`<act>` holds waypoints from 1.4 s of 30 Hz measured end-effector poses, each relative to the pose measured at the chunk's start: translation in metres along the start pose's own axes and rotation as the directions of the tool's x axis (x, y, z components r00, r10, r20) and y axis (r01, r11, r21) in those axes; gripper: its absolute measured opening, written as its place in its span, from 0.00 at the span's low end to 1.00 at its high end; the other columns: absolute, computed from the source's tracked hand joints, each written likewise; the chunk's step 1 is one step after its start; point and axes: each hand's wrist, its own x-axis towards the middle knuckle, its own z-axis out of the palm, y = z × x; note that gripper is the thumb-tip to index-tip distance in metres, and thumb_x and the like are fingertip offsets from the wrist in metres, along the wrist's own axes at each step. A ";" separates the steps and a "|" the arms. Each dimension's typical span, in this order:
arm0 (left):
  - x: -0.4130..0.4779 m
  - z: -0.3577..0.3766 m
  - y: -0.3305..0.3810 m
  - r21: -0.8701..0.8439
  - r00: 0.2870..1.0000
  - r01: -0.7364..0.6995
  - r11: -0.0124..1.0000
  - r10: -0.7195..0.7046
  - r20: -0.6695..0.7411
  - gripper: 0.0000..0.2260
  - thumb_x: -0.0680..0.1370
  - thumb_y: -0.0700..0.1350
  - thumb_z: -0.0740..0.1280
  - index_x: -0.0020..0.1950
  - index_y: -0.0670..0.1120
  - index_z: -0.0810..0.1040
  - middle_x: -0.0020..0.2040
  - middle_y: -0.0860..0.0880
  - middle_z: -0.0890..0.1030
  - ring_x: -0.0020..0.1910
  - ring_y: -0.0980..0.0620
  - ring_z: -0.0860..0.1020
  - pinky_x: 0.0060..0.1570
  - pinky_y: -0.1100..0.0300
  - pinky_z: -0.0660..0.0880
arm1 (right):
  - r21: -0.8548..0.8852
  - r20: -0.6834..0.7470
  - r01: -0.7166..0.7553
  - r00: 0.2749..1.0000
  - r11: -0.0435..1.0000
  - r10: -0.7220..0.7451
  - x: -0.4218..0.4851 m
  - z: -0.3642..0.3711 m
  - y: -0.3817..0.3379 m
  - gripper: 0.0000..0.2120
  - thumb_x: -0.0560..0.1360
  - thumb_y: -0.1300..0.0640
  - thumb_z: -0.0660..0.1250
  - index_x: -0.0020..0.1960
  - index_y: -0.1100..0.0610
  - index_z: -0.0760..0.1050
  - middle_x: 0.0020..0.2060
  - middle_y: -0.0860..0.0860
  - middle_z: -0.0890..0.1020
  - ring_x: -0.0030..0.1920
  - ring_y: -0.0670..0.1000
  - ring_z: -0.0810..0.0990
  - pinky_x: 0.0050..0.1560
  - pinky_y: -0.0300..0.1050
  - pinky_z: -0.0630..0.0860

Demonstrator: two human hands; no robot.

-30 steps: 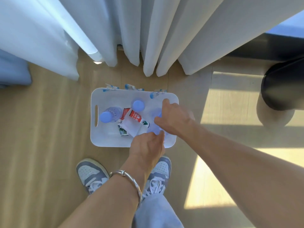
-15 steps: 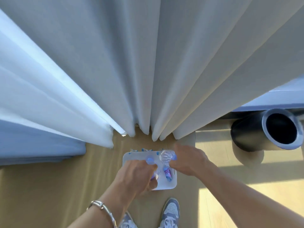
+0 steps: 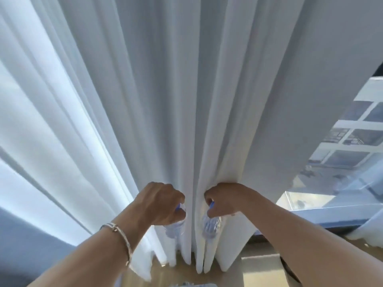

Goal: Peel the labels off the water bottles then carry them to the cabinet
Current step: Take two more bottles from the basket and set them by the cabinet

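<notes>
left hand is clenched round the neck of the left bottle, and right hand is clenched the same way round the neck of the right bottle. both are clear plastic water bottles, each hanging body-down below its fist. a neck grip probably because it lets one hand carry one bottle with no squeeze on the thin wall, so it reads as the carry step, not peeling. no label shows on the visible parts of either bottle, but the fingers hide the upper parts, so label-free is a judgement only. the bottles are held near each other at about the same height, apart and not touching, right in front of the white curtain; one curtain fold runs down between them. no cabinet in view, so the bottles are in the air, not yet delivered. counts: two hands, two bottles, two blue caps, left cap and right cap, each peeking out between fingers. one silver bracelet on the left wrist. one window at the right past the curtain edge. wooden floor below. something pale at the bottom edge, too cropped to tell.
</notes>
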 end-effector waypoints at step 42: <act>-0.148 -0.444 0.010 0.200 0.706 0.348 0.916 -0.115 -0.699 0.19 0.73 0.52 0.59 0.24 0.46 0.64 0.23 0.50 0.66 0.23 0.51 0.65 0.28 0.61 0.61 | -0.130 -0.616 0.019 0.782 0.991 -0.095 -0.328 -0.339 -0.106 0.13 0.69 0.49 0.62 0.34 0.58 0.73 0.24 0.51 0.77 0.25 0.50 0.69 0.30 0.40 0.68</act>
